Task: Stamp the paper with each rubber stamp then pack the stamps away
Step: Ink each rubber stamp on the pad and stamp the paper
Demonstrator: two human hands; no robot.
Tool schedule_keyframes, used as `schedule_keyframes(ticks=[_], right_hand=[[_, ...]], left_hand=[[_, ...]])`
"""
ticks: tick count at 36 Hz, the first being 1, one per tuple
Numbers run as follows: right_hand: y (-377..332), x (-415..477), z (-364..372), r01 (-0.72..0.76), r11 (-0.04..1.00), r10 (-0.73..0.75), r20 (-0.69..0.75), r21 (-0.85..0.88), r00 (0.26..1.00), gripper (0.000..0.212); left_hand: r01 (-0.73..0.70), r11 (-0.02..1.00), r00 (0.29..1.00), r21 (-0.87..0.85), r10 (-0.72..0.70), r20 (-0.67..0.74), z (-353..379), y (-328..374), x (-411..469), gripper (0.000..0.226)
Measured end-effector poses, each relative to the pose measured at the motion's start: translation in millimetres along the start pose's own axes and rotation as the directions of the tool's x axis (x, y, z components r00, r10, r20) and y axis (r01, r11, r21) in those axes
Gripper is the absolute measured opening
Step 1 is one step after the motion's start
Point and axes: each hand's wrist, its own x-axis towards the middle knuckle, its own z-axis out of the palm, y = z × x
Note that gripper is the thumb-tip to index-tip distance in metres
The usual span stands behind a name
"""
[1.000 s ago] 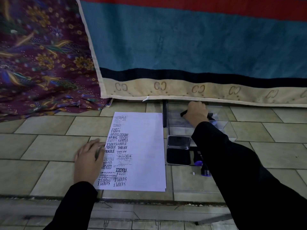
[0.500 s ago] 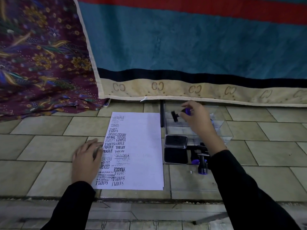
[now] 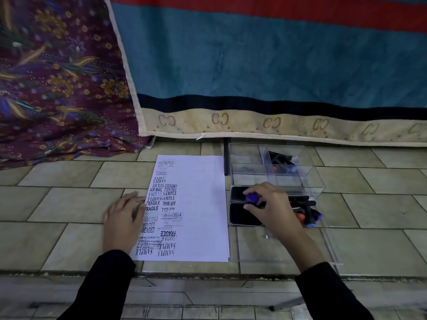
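A white paper [image 3: 198,204] covered on its left half with black stamp prints lies on the tiled floor. My left hand [image 3: 123,221] rests flat on its left edge. My right hand [image 3: 269,207] grips a purple-handled rubber stamp [image 3: 252,197] over the open black ink pad [image 3: 242,217]. More stamps [image 3: 309,214] with purple and orange handles lie just right of the pad. A clear plastic box [image 3: 307,179] behind the pad holds a few stamps [image 3: 282,161].
A clear lid or tray [image 3: 332,250] lies on the floor at the right. A striped teal blanket [image 3: 265,65] hangs behind the box, a patterned maroon cloth [image 3: 57,77] at the left. A step edge [image 3: 208,273] runs along the front.
My right hand has come back from the clear box toward me with a purple-handled stamp and now holds it over the ink pad. My left hand has stayed on the paper.
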Motion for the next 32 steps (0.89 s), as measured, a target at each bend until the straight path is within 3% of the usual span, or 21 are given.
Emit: schedule_keyframes(ticks=[20, 26, 32], right_hand=[[0.3, -4.5, 8.5, 0.029, 1.000, -0.029, -0.003, -0.007, 1.000, 0.032], [-22.6, 14.6, 9.7, 0.040, 0.992, -0.032, -0.067, 0.120, 0.997, 0.030], [-61.3, 61.3, 38.7, 0.162, 0.966, -0.156, -0.048, 0.201, 0.987, 0.018]], left_hand=[[0.001, 1.000, 1.000, 0.009, -0.001, 0.004, -0.3, 0.4, -0.2, 0.019], [0.002, 1.000, 1.000, 0.030, -0.002, 0.017, -0.7, 0.4, -0.1, 0.020], [-0.001, 0.999, 1.000, 0.041, 0.000, 0.015, 1.0, -2.1, 0.6, 0.019]])
